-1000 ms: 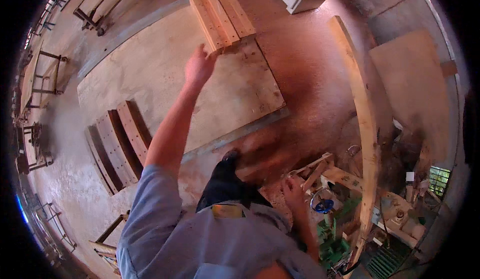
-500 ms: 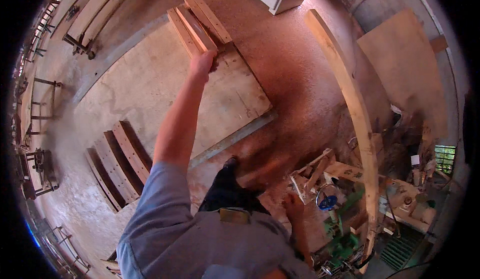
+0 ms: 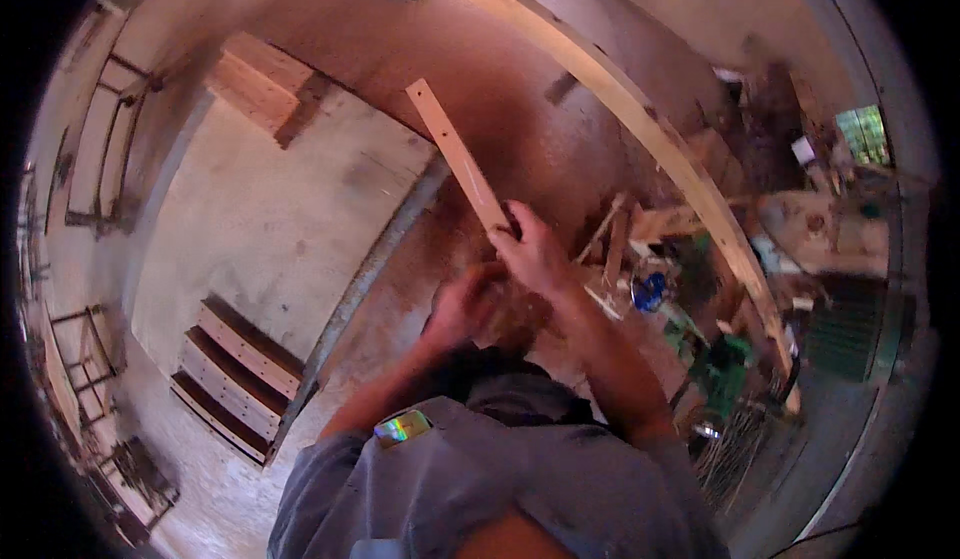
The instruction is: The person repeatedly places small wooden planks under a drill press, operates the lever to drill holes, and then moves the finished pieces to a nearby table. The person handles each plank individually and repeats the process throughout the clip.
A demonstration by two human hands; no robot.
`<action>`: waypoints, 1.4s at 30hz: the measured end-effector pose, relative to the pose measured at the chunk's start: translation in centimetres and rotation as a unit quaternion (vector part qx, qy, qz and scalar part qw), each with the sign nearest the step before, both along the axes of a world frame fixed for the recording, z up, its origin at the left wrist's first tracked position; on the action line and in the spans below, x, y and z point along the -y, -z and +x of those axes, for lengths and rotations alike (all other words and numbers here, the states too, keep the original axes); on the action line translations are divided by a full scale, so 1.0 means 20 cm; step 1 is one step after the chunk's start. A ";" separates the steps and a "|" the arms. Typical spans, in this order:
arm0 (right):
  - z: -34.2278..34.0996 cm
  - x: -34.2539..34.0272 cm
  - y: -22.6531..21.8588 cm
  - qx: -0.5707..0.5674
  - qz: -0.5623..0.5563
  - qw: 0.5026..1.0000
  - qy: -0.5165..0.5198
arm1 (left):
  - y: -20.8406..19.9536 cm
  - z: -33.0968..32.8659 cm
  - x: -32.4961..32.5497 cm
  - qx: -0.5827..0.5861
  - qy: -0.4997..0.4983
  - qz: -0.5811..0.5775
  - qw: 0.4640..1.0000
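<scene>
Near the middle of the head view, both hands meet just above the person's grey shirt [image 3: 500, 489]. The right hand [image 3: 535, 254] is closed around the near end of a pale wooden slat [image 3: 458, 156], which runs up and to the left from the fist, its far end raised over the reddish sawdust-covered floor [image 3: 500, 69]. The left hand [image 3: 462, 304] sits just below and beside the right one, fingers curled near the slat's lower end; whether it actually grips the wood or only touches it I cannot tell, as that spot is blurred.

To the left lies a large flat light-coloured board [image 3: 270, 219], with a stack of short planks [image 3: 258, 81] at its far corner. Another stack of slats [image 3: 235, 374] rests near the board's lower left edge. A long curved beam [image 3: 640, 119] sweeps across the right side, bent by the lens. Beyond it, to the right of the hands, sits a clutter of wood offcuts and tools [image 3: 690, 289], too jumbled to tell apart.
</scene>
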State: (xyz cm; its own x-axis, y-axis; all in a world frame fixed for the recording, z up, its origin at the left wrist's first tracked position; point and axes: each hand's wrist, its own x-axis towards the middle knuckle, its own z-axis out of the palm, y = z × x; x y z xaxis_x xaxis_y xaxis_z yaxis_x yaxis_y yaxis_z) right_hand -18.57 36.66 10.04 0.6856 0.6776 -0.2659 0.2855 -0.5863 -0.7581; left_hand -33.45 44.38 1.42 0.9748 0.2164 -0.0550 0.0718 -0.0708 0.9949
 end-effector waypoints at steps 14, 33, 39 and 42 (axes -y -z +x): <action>-0.04 1.77 -0.46 -0.065 0.033 0.997 0.001 | -0.63 0.59 0.62 -0.032 -0.040 -0.339 0.939; -0.89 3.31 -0.15 -0.064 0.161 0.726 0.665 | -0.03 1.75 1.06 -0.002 0.069 -0.426 0.902; -0.89 3.16 -0.16 -0.072 0.163 0.724 0.666 | 0.30 1.90 1.00 -0.050 0.053 -0.359 0.930; -0.82 3.08 -0.20 -0.077 0.160 0.721 0.670 | 0.22 1.83 1.28 -0.043 0.037 -0.312 0.948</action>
State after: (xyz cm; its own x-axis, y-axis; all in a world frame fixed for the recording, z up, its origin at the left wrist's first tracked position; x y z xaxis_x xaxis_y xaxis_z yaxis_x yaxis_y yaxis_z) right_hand -34.92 -24.93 13.97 0.7608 -0.5216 -0.3862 -0.4769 -0.0457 -0.8778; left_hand 3.13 18.71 -2.98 0.9721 0.0470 -0.2297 0.1722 0.5214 0.8358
